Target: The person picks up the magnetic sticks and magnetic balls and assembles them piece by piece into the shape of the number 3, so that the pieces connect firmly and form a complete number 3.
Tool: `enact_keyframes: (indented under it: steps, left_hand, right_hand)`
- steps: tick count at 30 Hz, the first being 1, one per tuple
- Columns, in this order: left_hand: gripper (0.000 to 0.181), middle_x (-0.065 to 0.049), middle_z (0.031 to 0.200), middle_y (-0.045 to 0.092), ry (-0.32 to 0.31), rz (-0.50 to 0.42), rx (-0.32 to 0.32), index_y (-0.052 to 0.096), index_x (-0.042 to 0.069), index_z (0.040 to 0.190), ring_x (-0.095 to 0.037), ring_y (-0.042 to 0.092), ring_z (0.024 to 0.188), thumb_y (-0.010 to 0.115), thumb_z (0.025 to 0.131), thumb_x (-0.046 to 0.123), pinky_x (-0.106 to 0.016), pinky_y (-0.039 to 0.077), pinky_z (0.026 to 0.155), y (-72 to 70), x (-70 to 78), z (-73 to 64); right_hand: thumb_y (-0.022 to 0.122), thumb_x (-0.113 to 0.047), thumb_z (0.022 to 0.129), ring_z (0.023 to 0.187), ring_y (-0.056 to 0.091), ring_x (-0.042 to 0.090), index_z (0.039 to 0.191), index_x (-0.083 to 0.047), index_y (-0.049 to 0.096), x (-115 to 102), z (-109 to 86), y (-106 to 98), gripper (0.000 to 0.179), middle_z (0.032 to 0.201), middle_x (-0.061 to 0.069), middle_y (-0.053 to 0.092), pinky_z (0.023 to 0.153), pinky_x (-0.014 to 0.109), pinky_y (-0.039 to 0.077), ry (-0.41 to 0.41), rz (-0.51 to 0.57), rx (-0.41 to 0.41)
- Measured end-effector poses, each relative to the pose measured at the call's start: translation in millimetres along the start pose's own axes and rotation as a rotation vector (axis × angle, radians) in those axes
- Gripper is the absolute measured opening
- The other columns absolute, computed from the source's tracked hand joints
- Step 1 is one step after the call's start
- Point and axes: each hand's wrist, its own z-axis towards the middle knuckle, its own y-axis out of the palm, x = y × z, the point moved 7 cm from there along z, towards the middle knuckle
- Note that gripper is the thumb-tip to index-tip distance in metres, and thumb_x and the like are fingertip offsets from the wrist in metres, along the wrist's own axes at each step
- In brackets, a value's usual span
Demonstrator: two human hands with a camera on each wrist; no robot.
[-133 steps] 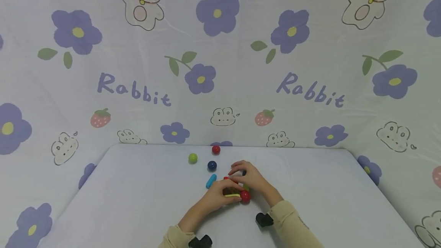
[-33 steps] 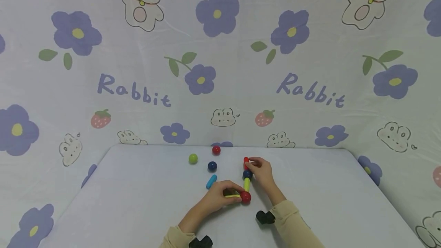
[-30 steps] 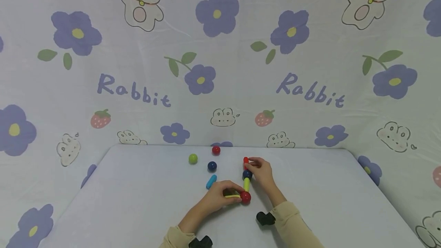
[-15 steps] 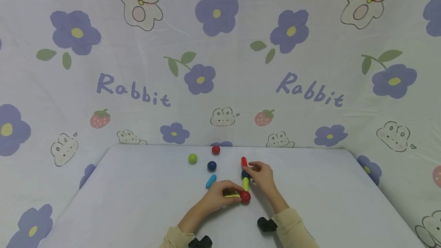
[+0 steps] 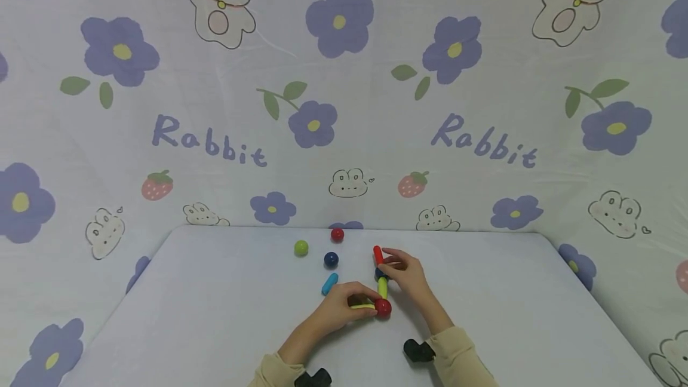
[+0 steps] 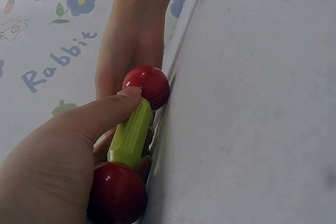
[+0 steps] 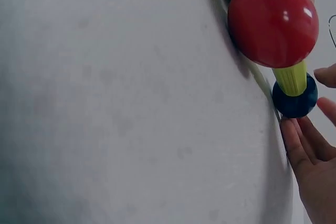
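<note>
In the head view my left hand (image 5: 337, 306) pinches a yellow-green toy rod (image 6: 131, 135). The left wrist view shows a red ball at each end: the far red ball (image 6: 149, 82) by the thumb tip, the near red ball (image 6: 118, 195) beside the palm. From the red ball (image 5: 383, 308) at its right end, a second yellow-green rod (image 5: 383, 287) runs away to a dark blue ball (image 7: 289, 107). My right hand (image 5: 409, 273) holds that blue ball, thumb in front. Beyond it points a red rod (image 5: 378, 253), tilted left; whether fingers press it is unclear.
Loose on the white table (image 5: 215, 315), left of the joined pieces, lie a blue rod (image 5: 330, 283), a dark blue ball (image 5: 331, 260), a green ball (image 5: 301, 248) and a red ball (image 5: 337, 234). A patterned cloth (image 5: 344, 88) hangs behind the table's far edge.
The red rod, low between the hands at first, came to stand beyond the blue ball. Lately its tip swung left, and my right hand slid down from rod to ball. The left hand stayed.
</note>
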Motion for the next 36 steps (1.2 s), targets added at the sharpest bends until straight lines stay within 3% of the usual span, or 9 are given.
enact_keyframes:
  steps: [4, 12, 17, 22, 29, 36]
  left_hand:
    - [0.026, 0.003, 0.106, 0.073, 0.004, 0.003, 0.002, 0.072, 0.022, 0.111, -0.006, 0.065, 0.09, 0.075, 0.085, 0.024, -0.018, 0.053, 0.08, -0.2, 0.8, -0.2]
    - [0.027, 0.002, 0.107, 0.073, 0.009, 0.001, -0.001, 0.072, 0.021, 0.112, -0.002, 0.064, 0.089, 0.075, 0.086, 0.024, -0.018, 0.053, 0.079, -1.6, 3.2, -0.4]
    - [0.027, 0.002, 0.107, 0.073, 0.01, -0.002, -0.003, 0.072, 0.02, 0.112, -0.002, 0.063, 0.088, 0.075, 0.086, 0.024, -0.018, 0.053, 0.08, -1.6, 3.2, -0.2]
    - [0.026, 0.002, 0.107, 0.073, -0.004, 0.0, -0.002, 0.072, 0.021, 0.112, -0.001, 0.063, 0.087, 0.074, 0.086, 0.025, -0.018, 0.052, 0.079, -0.8, 1.4, -0.5]
    - [0.027, 0.001, 0.107, 0.073, 0.0, -0.001, -0.004, 0.072, 0.02, 0.112, -0.002, 0.064, 0.088, 0.075, 0.086, 0.024, -0.018, 0.053, 0.079, -1.6, 2.1, -0.3]
    - [0.027, 0.001, 0.107, 0.073, 0.0, -0.006, -0.01, 0.072, 0.02, 0.112, -0.003, 0.064, 0.088, 0.075, 0.086, 0.025, -0.018, 0.053, 0.079, -2.0, 1.4, 0.1]
  right_hand:
    - [0.068, -0.013, 0.09, 0.102, 0.066, 0.025, 0.126, -0.01, 0.065, 1.1, 0.0, 0.9, 0.037, 0.118, 0.018, 0.068, 0.082, 0.027, 0.056, -0.031, 0.015, -0.05]
    - [0.07, -0.015, 0.09, 0.107, 0.066, 0.025, 0.12, -0.011, 0.069, 1.8, -2.5, -0.5, 0.03, 0.12, 0.012, 0.068, 0.09, 0.036, 0.056, -0.027, 0.012, -0.073]
    - [0.07, -0.017, 0.09, 0.104, 0.065, 0.024, 0.117, -0.009, 0.07, -0.7, -2.6, 0.7, 0.028, 0.119, 0.013, 0.065, 0.086, 0.033, 0.054, -0.065, -0.047, -0.096]
    - [0.072, -0.019, 0.088, 0.099, 0.066, 0.02, 0.111, -0.01, 0.073, 2.3, -3.2, -0.7, 0.025, 0.114, 0.011, 0.067, 0.083, 0.03, 0.053, -0.069, -0.061, -0.079]
    - [0.075, -0.02, 0.086, 0.1, 0.066, 0.022, 0.111, -0.011, 0.073, 2.0, -3.5, -1.0, 0.027, 0.116, 0.011, 0.064, 0.085, 0.035, 0.055, -0.061, -0.064, -0.059]
    - [0.075, -0.02, 0.086, 0.108, 0.061, 0.029, 0.121, -0.008, 0.066, -15.7, 1.6, -0.6, 0.038, 0.122, 0.014, 0.058, 0.095, 0.043, 0.053, -0.146, -0.042, 0.034]
